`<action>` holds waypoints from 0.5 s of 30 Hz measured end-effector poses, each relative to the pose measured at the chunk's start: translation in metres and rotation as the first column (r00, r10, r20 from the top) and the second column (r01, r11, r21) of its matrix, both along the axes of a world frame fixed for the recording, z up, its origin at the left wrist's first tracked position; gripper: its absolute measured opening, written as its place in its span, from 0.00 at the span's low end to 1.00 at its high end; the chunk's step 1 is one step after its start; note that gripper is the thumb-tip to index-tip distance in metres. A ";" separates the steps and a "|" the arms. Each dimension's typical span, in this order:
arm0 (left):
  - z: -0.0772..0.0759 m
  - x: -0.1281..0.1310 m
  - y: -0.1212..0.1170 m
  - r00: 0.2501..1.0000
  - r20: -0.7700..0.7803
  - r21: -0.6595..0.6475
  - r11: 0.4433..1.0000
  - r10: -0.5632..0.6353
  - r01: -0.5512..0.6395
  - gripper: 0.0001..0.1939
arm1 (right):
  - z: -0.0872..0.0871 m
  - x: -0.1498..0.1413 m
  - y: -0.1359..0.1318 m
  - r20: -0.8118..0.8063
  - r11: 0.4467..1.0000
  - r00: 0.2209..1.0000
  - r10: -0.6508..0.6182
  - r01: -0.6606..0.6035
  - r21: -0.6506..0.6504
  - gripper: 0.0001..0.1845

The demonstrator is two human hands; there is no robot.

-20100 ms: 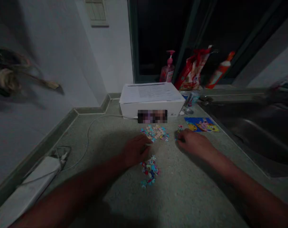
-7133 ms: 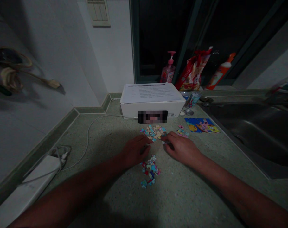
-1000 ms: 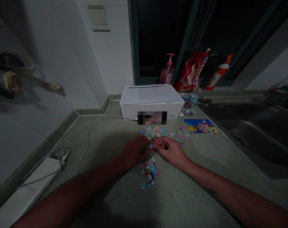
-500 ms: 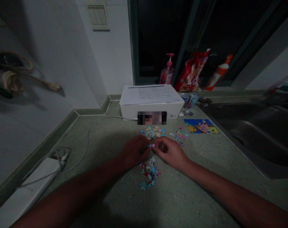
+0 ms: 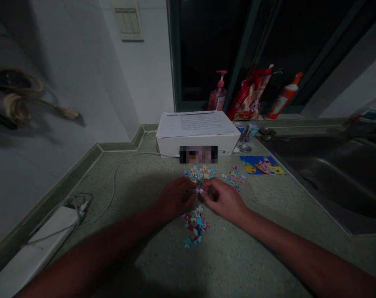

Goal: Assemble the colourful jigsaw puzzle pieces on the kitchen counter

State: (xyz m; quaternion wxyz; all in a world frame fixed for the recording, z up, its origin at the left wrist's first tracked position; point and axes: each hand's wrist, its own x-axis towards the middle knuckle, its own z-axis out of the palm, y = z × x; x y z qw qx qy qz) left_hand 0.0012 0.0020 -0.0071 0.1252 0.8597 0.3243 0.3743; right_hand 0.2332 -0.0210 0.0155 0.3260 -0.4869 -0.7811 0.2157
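Note:
Between my two hands is a small pink-and-white jigsaw puzzle piece (image 5: 199, 190), pinched by the fingertips from both sides; whether it is one piece or two joined cannot be made out. My left hand (image 5: 177, 196) is closed on its left side, and my right hand (image 5: 223, 196) is closed on its right side. Just beyond the fingers lies a pile of pale and blue puzzle pieces (image 5: 203, 170). A smaller pinkish group of pieces (image 5: 236, 176) sits to the right. Nearer me are loose red, teal and white pieces (image 5: 195, 223).
A picture card (image 5: 262, 165) with cartoon figures lies right of the piles, near the sink (image 5: 330, 174). A white box (image 5: 197, 128) stands at the back, beside a can (image 5: 250, 131). On the left, a white cable (image 5: 113, 178) runs to a power strip (image 5: 48, 236).
Almost nothing differs. The pinched piece and my right fingertips have shifted very slightly; both hands stay in the same place.

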 end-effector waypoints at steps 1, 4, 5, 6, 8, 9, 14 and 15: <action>-0.001 0.000 0.000 1.000 -0.006 -0.011 1.000 0.007 -0.007 0.08 | 0.001 0.002 0.001 0.010 1.000 1.000 -0.003 0.003 -0.005 0.05; -0.001 -0.001 0.000 1.000 -0.011 -0.018 0.999 0.028 -0.028 0.10 | 0.006 0.015 0.004 0.052 0.999 0.998 -0.038 0.039 -0.023 0.05; -0.001 -0.001 0.000 0.999 -0.013 -0.017 0.999 0.032 -0.033 0.10 | 0.009 0.021 0.007 0.074 0.997 0.995 -0.067 0.069 -0.025 0.05; -0.001 -0.001 0.000 0.999 -0.017 -0.019 0.999 0.037 -0.037 0.10 | 0.012 0.029 0.009 0.104 0.995 0.990 -0.090 0.094 -0.034 0.06; 0.000 -0.001 -0.001 0.999 -0.025 -0.024 0.999 0.044 -0.044 0.10 | 0.019 0.046 0.016 0.157 0.984 0.974 -0.163 0.173 -0.048 0.07; 0.000 -0.001 -0.001 0.999 -0.032 -0.029 0.999 0.044 -0.045 0.10 | 0.022 0.054 0.020 0.192 0.976 0.961 -0.196 0.211 -0.057 0.08; 0.000 -0.002 -0.002 0.999 -0.034 -0.006 1.000 0.031 -0.031 0.11 | 0.028 0.079 0.033 0.451 0.930 0.847 -0.280 0.356 -0.090 0.04; 0.001 -0.002 -0.002 0.999 -0.031 0.000 1.000 0.026 -0.026 0.11 | 0.027 0.081 0.033 0.473 0.930 0.838 -0.271 0.355 -0.094 0.04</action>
